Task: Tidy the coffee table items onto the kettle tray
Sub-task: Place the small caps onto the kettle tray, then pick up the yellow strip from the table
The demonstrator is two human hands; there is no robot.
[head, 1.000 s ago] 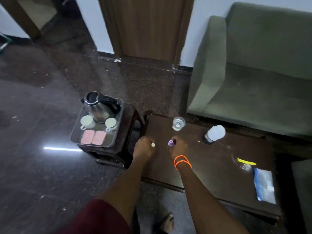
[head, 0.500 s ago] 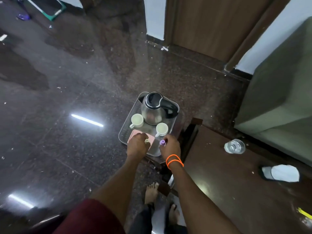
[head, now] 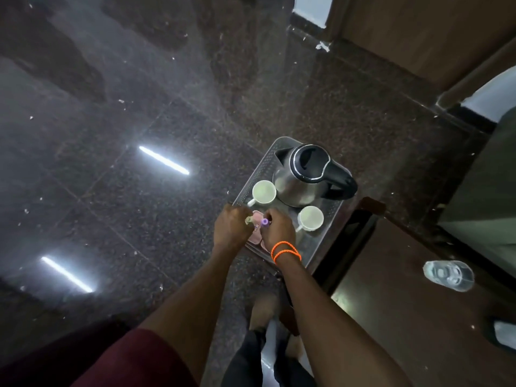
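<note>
- Head view: both hands are low over the near end of the tray, which sits on a small stand beside the worktop.
- The left hand has a narrow grip pinching a small pale item; the right hand has a narrow grip on a small purple-capped item. Both items hover just above the pink packets.
- The kettle stands at the far end, with 2 cups in front of it.
- A glass lies on its side on the worktop, well apart from the tray, not yet tidied.
- Risk, as I judge it: the small items could roll off the packets or tip if released tilted, and a wrist could knock the cup near the right hand. The glass could roll off the worktop.
</note>
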